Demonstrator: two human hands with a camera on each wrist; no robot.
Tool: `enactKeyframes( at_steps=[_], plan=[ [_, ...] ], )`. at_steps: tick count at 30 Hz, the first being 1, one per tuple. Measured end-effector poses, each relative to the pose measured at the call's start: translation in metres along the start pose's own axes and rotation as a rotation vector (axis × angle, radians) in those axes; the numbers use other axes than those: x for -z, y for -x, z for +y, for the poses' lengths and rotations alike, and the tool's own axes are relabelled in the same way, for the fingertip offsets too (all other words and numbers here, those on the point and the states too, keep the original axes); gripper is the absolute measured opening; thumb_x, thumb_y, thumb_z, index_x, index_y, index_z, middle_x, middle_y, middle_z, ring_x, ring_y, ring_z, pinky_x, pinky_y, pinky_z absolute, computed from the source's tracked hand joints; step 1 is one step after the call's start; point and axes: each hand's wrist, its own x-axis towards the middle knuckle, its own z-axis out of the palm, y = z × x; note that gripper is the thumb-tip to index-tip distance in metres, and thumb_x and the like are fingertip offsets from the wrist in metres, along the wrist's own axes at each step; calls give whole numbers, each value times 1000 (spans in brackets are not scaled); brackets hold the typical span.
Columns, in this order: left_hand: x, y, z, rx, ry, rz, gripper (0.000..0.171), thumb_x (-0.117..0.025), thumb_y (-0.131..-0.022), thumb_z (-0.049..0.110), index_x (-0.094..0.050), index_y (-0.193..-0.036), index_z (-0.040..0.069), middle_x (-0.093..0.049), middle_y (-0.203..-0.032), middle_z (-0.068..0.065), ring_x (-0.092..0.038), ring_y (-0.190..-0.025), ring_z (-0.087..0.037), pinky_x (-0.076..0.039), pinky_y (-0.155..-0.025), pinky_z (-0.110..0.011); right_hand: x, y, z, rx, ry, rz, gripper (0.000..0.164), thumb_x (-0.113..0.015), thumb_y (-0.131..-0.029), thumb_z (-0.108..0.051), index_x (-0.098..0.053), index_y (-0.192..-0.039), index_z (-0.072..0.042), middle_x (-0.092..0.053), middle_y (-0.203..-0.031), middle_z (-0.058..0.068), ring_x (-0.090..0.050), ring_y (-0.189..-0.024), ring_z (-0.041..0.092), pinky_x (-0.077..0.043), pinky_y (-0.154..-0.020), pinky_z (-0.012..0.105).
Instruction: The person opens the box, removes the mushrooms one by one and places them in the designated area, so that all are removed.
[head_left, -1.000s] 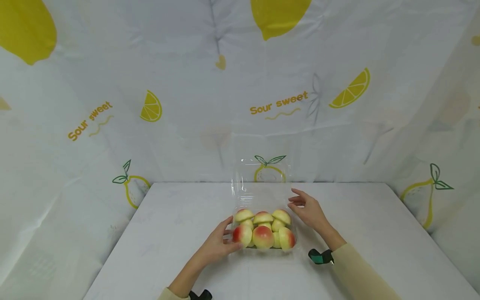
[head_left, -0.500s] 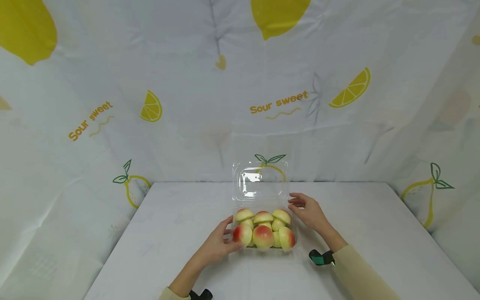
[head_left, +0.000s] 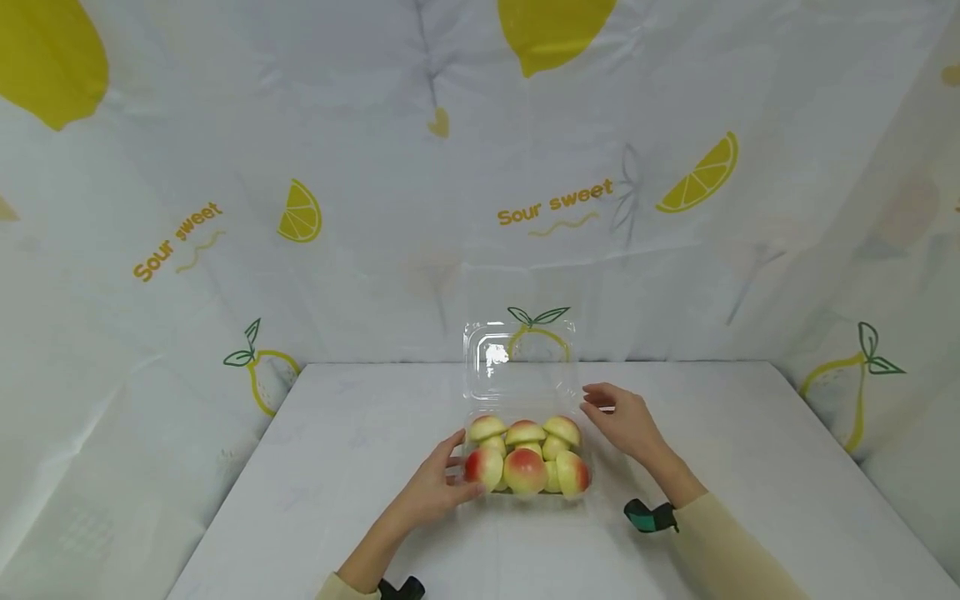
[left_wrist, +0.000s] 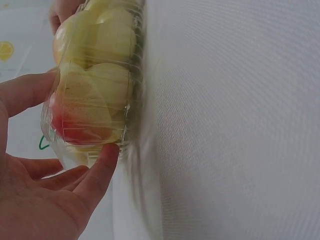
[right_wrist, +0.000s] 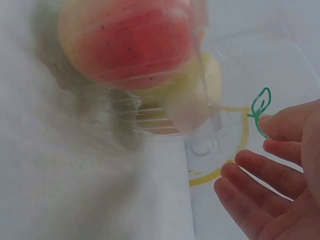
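A clear plastic clamshell box (head_left: 528,497) stands on the table with its lid (head_left: 517,367) raised at the back. Inside lie several mushroom-shaped pieces (head_left: 526,472), yellow-green with red-blushed caps. My left hand (head_left: 435,487) holds the box's left front corner. In the left wrist view, the thumb (left_wrist: 30,91) meets the rim and a fingertip (left_wrist: 111,150) touches the lower side. My right hand (head_left: 621,421) is beside the box's back right, fingers loosely bent and nothing in them. The right wrist view shows a gap between those fingers (right_wrist: 260,175) and the box wall.
A white cloth-covered table (head_left: 360,433) carries the box near its middle. Behind it hangs a white curtain (head_left: 405,192) printed with lemons and lettering. Dark wrist devices (head_left: 649,516) sit below each wrist.
The raised lid shifts its tilt slightly, and its reflections change. My right hand draws a little to the right, away from the lid. My left hand stays at the corner.
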Motion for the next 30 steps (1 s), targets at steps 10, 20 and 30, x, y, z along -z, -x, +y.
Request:
enactKeyframes(
  at_steps=[10,20,30],
  plan=[
    [0,1,1,-13,6,7,88,-79,-88,25,-29,-156,-1,-38,-154,-26,-50,-132,-45,-52,-102,-53,7,9,-26,73,-59,7,33,-74,-94,-12,-68,-123,2,-72,-114,18,-70,-102,31,-59,-89,45],
    [-4,-2,0,-35,61,14,92,-83,-85,23,-30,-156,-2,-35,-155,-27,-43,-137,-49,-48,-106,-55,8,25,-46,157,-68,-86,36,-77,-92,-16,-68,-123,0,-71,-116,12,-69,-104,32,-57,-92,51],
    [-7,-3,0,-35,55,33,94,-84,-83,20,-29,-155,-4,-34,-155,-27,-44,-137,-48,-50,-104,-53,-1,36,-53,195,-85,-216,39,-75,-94,-22,-66,-126,0,-69,-121,15,-66,-111,35,-55,-96,52]
  ],
)
